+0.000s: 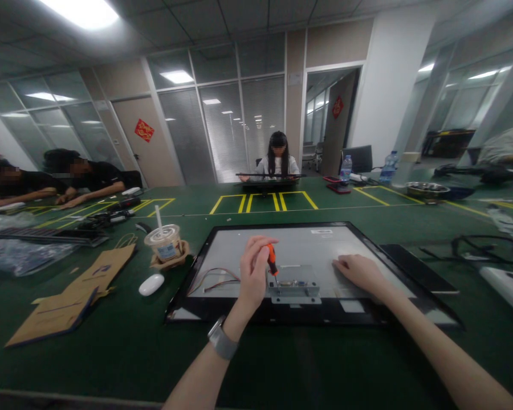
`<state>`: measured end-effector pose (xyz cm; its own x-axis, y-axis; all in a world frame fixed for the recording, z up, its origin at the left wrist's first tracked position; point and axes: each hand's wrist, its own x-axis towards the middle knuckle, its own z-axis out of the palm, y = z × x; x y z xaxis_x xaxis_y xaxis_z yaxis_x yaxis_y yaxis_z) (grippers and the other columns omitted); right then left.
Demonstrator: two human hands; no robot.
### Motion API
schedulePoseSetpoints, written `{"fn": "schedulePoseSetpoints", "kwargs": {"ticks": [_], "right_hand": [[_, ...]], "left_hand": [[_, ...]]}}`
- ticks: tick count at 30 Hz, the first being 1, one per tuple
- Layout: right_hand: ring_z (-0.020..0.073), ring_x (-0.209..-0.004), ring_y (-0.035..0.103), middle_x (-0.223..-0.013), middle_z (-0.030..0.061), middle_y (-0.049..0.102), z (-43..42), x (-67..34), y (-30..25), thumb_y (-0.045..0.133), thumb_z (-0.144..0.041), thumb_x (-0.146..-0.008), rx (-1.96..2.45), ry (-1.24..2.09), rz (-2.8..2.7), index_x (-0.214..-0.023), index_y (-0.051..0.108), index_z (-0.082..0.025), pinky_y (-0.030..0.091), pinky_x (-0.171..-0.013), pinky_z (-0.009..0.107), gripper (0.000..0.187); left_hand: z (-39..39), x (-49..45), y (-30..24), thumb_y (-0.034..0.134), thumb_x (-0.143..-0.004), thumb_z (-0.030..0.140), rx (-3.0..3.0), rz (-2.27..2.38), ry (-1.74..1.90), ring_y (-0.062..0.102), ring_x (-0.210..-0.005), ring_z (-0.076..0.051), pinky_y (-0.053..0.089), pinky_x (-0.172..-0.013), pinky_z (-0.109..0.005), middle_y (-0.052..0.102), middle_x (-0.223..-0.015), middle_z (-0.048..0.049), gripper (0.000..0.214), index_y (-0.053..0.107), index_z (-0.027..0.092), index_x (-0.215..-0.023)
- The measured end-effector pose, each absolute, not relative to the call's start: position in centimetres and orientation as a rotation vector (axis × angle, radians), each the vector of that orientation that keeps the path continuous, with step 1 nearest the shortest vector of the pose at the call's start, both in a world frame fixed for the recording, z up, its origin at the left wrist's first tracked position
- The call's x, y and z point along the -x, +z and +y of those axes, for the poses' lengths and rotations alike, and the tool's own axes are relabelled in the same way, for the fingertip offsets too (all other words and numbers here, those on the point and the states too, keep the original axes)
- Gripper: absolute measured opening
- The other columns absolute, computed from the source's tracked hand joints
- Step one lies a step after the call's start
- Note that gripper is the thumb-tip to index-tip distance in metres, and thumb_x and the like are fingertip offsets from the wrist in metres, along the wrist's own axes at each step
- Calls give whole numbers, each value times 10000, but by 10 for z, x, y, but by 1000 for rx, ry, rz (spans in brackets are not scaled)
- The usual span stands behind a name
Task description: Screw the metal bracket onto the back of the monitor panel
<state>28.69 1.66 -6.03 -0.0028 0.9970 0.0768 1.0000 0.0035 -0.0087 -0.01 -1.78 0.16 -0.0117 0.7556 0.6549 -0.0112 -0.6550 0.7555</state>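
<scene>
My left hand grips a screwdriver with an orange and black handle, tilted with its shaft down. Its tip is at the left end of a metal bracket with a small board and connectors. The bracket sits on the back of a flat display panel with a black frame, lying on the table. My right hand rests on the right part of the panel, fingers curled in; anything inside them is hidden. Thin cables lie on the panel left of my left hand.
Left of the panel are a drink cup with a straw, a white mouse and a brown paper bag. A dark flat slab and cables lie to the right. Across the green table sits a person; others are at the sides.
</scene>
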Motion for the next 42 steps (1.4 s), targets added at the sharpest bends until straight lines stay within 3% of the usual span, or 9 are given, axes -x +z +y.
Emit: {"fn": "schedulePoseSetpoints", "kwargs": {"ticks": [4,11,18,22,29,35,39,42], "right_hand": [[232,-774,658,-817,112,718,15,-285,-58,345,-383,-928,2177,-71,-2176,-787,687,-196,370,-622,289,414],[235,-765,654,-803,111,718,14,-285,-56,346,-384,-926,2176,-47,-2171,-773,681,-191,365,-613,293,416],[238,-768,654,-803,109,718,13,-284,-55,344,-376,-930,2165,-50,-2187,-768,676,-189,357,-609,294,414],[237,-769,653,-807,109,719,13,-284,-55,344,-384,-932,2159,-53,-2188,-769,674,-189,356,-613,296,417],[229,-765,653,-823,116,719,13,-284,-55,343,-383,-932,2169,-29,-2177,-789,681,-180,363,-616,295,419],[232,-786,656,-832,115,718,14,-284,-55,336,-387,-937,2196,-62,-2187,-794,685,-186,365,-617,286,427],[237,-780,655,-826,116,719,12,-283,-53,344,-393,-936,2197,-58,-2177,-779,685,-185,362,-613,288,430],[239,-766,652,-807,116,716,12,-283,-53,345,-390,-934,2183,-39,-2178,-773,680,-183,362,-608,292,426]], "left_hand": [[-20,0,3,458,-916,279,-1650,761,1639,583,-782,-143,455,-711,-268,608,-891,-51,243,663,180,-1003],[-13,0,0,641,-793,250,-1755,888,1775,527,-753,-134,431,-727,-258,535,-784,-15,81,650,173,-770],[-19,2,5,385,-932,277,-1702,811,1699,574,-874,-170,444,-798,-292,617,-949,-72,310,672,160,-934],[-20,2,5,434,-922,277,-1703,819,1674,576,-827,-162,444,-747,-277,618,-887,-61,271,675,169,-982],[-14,1,0,602,-834,281,-1747,906,1772,525,-740,-132,448,-719,-262,514,-811,-22,136,703,190,-851],[-17,1,1,434,-931,271,-1713,837,1756,572,-964,-175,444,-854,-292,602,-1019,-77,275,692,179,-954],[-18,1,1,441,-930,296,-1682,841,1685,607,-867,-171,470,-803,-295,639,-931,-76,276,660,166,-1035],[-16,1,0,531,-885,283,-1735,888,1716,580,-797,-153,464,-760,-278,597,-856,-48,193,674,181,-964]]}}
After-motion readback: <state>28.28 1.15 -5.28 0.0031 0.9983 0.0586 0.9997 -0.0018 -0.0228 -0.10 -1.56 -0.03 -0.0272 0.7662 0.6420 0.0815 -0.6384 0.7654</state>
